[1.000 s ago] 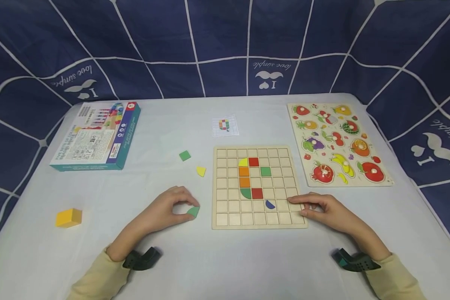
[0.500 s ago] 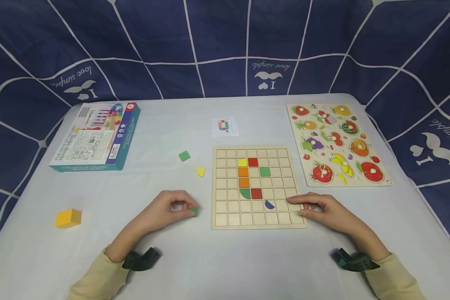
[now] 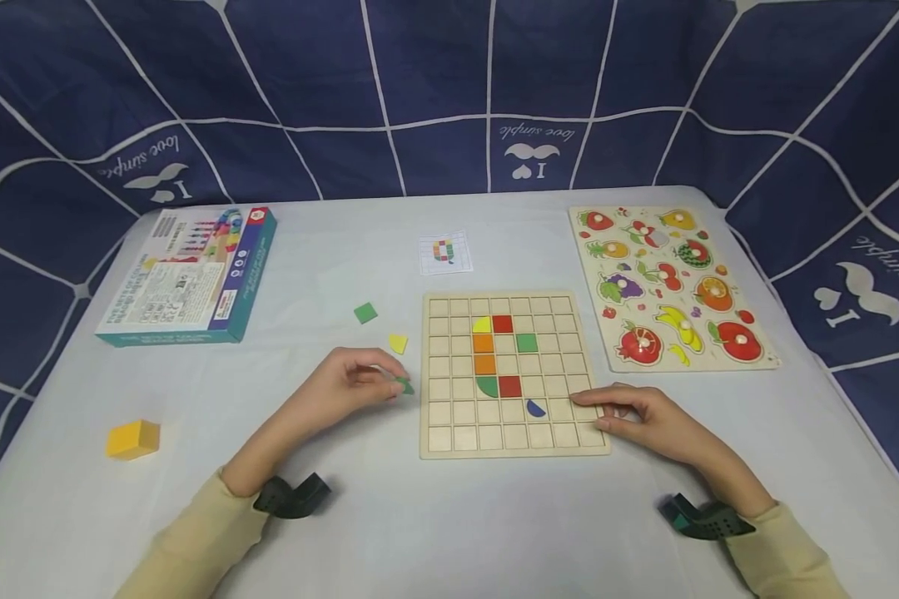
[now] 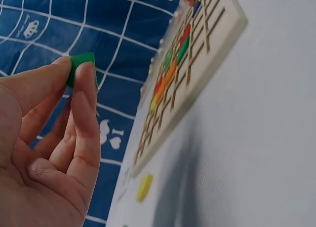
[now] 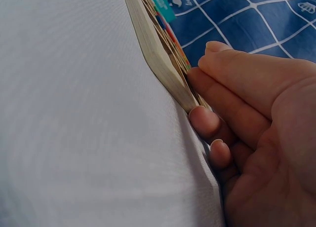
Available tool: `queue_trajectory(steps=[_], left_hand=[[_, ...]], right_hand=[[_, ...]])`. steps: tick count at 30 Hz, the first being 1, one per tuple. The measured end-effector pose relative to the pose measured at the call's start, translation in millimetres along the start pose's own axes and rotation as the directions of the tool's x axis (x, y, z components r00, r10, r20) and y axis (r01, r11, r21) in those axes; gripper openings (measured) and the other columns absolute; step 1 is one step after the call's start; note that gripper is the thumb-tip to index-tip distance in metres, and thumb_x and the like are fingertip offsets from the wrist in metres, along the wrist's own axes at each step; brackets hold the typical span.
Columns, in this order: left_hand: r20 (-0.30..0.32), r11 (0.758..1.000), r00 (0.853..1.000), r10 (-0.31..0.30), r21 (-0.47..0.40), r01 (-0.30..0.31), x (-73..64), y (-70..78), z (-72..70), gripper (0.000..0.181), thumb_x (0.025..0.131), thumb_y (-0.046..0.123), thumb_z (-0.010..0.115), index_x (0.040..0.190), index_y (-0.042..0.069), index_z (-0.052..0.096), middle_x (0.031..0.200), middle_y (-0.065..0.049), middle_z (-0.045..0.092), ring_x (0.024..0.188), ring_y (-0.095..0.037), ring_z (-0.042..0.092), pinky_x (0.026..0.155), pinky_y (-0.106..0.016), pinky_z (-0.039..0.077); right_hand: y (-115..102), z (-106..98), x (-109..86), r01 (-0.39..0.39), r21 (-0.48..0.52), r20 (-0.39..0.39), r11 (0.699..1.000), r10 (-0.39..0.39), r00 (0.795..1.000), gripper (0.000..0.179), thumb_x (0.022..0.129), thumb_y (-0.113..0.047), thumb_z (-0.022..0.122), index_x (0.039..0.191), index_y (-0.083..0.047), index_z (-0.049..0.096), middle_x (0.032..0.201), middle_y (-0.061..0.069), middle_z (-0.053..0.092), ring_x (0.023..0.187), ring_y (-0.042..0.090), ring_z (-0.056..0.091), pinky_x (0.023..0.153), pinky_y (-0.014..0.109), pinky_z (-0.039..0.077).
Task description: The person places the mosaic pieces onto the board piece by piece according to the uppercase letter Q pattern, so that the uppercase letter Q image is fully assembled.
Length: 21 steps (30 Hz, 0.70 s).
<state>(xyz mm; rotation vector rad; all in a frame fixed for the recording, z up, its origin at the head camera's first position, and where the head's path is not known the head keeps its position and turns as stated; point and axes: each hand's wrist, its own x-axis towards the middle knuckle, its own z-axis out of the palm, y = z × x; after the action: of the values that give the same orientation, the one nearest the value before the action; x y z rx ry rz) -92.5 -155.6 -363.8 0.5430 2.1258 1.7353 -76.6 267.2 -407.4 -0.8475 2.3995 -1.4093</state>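
My left hand [image 3: 348,384] pinches a small green rounded tile [image 3: 405,386] between thumb and forefinger, just off the board's left edge. In the left wrist view the tile [image 4: 81,64] is raised above the tabletop. The wooden grid board [image 3: 449,438] carries a yellow, two orange, two red and two green tiles, shaped as squares or quarter circles. A blue rounded tile [image 3: 535,408] lies askew in its lower part. On the board's right edge rests my right hand [image 3: 648,423], fingers relaxed; its fingertips touch the rim in the right wrist view.
Left of the board lie a yellow tile [image 3: 398,344] and a green square tile [image 3: 365,313]. A pattern card [image 3: 445,252] sits behind it. Further out are a box [image 3: 187,279], a yellow block [image 3: 132,439] and a fruit puzzle board [image 3: 674,287].
The left hand has turned the green tile in its fingers, then lifted it up and rightward toward the board. The right hand stays in place; the head view has shifted slightly.
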Motion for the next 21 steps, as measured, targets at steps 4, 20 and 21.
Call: queue_trajectory(steps=[4, 20, 21], left_hand=[[0.033, 0.997, 0.998, -0.047, -0.063, 0.049, 12.8, 5.2, 8.6, 0.014, 0.087, 0.004, 0.066, 0.099, -0.003, 0.065, 0.084, -0.017, 0.067, 0.076, -0.035, 0.065, 0.07, -0.042, 0.052], [0.087, 0.999, 0.995, 0.044, 0.007, -0.045, 62.2, 12.0, 43.2, 0.018, 0.085, 0.007, 0.069, 0.102, 0.001, 0.069, 0.084, -0.008, 0.067, 0.075, -0.033, 0.061, 0.067, -0.031, 0.051], [0.085, 0.998, 0.995, 0.054, 0.018, -0.056, 64.6, 11.3, 45.5, 0.017, 0.084, 0.007, 0.069, 0.1, 0.002, 0.069, 0.084, -0.006, 0.066, 0.075, -0.031, 0.061, 0.066, -0.029, 0.05]], right_hand=[[0.0, -0.3, 0.1, -0.011, -0.005, 0.008, 1.0, 0.011, 1.0, 0.033, 0.084, -0.006, 0.069, 0.117, -0.011, 0.066, 0.115, 0.0, 0.064, 0.084, 0.012, 0.052, 0.068, 0.023, 0.043], [0.3, -0.4, 0.2, 0.008, -0.009, 0.009, 1.0, -0.008, 1.0, 0.034, 0.085, -0.005, 0.069, 0.118, -0.01, 0.066, 0.115, 0.001, 0.064, 0.08, 0.011, 0.052, 0.067, 0.023, 0.043], [0.2, -0.4, 0.2, 0.006, -0.008, 0.01, 1.0, -0.006, 1.0, 0.034, 0.084, -0.005, 0.069, 0.118, -0.01, 0.066, 0.115, 0.001, 0.064, 0.081, 0.011, 0.052, 0.067, 0.023, 0.043]])
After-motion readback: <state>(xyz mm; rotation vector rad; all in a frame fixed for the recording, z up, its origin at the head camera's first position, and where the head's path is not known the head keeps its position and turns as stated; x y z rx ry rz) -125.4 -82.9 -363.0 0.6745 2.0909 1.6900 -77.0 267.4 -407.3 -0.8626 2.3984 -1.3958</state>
